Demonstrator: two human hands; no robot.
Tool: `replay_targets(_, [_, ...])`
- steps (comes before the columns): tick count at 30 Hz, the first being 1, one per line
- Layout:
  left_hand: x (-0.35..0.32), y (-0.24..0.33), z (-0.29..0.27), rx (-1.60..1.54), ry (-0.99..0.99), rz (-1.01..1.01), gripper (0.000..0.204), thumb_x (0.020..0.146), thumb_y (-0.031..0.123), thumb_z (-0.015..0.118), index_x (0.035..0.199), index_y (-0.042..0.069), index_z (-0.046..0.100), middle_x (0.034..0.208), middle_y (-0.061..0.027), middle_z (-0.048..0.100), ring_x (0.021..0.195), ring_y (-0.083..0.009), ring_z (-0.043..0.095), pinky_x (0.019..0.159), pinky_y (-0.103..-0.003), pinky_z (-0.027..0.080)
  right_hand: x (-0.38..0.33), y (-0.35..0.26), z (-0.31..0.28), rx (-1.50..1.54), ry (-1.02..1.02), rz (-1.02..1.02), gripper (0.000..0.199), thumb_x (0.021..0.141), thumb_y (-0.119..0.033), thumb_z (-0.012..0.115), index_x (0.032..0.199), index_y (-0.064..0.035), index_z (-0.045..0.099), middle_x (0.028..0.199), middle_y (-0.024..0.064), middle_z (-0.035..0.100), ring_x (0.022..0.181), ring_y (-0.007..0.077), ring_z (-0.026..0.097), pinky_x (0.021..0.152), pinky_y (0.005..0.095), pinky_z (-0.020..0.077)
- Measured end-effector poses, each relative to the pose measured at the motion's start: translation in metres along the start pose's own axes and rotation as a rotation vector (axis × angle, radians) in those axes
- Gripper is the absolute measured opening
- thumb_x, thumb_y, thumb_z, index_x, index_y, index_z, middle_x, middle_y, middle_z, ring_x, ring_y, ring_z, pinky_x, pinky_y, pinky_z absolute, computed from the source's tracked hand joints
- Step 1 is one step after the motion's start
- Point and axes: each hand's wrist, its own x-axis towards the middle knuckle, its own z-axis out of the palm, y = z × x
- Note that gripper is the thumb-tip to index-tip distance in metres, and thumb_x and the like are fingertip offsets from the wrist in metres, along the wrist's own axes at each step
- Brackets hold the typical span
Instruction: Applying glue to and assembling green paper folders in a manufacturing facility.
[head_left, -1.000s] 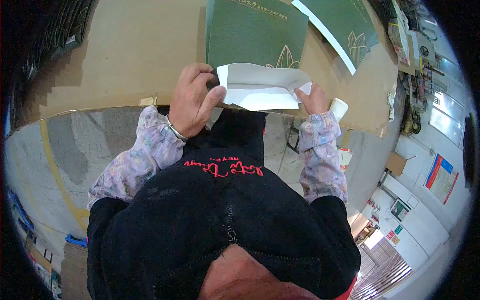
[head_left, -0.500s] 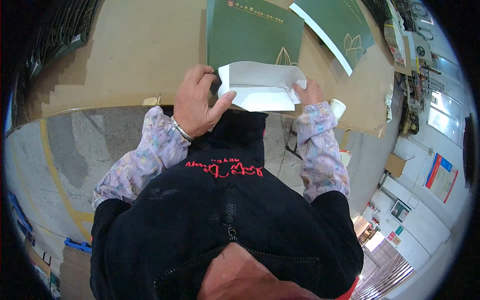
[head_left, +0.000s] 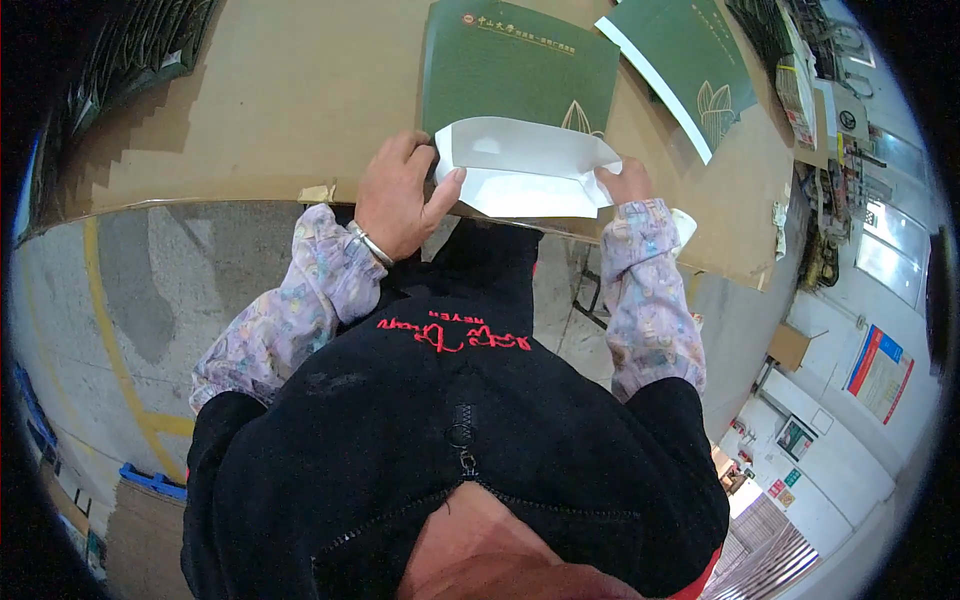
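A green paper bag [head_left: 520, 75] with gold print lies flat on the table in front of me. Its near end is spread into a white-lined box shape with folded flaps [head_left: 530, 192] at the table's edge. My left hand [head_left: 398, 195] grips the left corner of this end, thumb on the white inside and fingers behind. At the right corner, my right hand [head_left: 627, 182] pinches the white paper; its thumb is partly hidden by the flap.
Another green printed piece [head_left: 690, 80] with a white edge strip lies to the right. Dark green folded bags [head_left: 140, 60] stand in a row at far left. Brown board covers the table [head_left: 290, 110], with tape [head_left: 318, 194] on its near edge. A white object [head_left: 684, 228] sits beside my right sleeve.
The near end's lower white flap lies a little flatter and wider. Both hands keep their hold on the corners. The whole view has shifted slightly.
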Motion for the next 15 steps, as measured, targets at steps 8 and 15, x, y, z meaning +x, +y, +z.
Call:
replay_targets(8, [0.001, -0.004, 0.008, 0.065, -0.014, -0.019, 0.038, 0.090, 0.031, 0.056, 0.098, -0.006, 0.061, 0.107, -0.0222, 0.056, 0.099, -0.0371, 0.055, 0.086, -0.042, 0.046, -0.005, -0.026, 0.044, -0.578, 0.314, -0.233, 0.034, 0.073, -0.021, 0.066, 0.101, -0.0023, 0.069, 0.089, 0.0191, 0.068, 0.081, 0.0379, 0.067, 0.077, 0.0451, 0.0540])
replay_targets(15, [0.000, -0.015, 0.012, 0.048, 0.006, -0.080, 0.039, 0.090, 0.030, 0.056, 0.098, -0.007, 0.062, 0.112, -0.0218, 0.053, 0.098, -0.0364, 0.056, 0.084, -0.042, 0.047, -0.029, -0.015, -0.003, -0.163, 0.093, -0.283, 0.023, 0.074, -0.016, 0.065, 0.091, -0.0014, 0.066, 0.093, 0.0198, 0.067, 0.085, 0.0392, 0.066, 0.077, 0.0467, 0.0533])
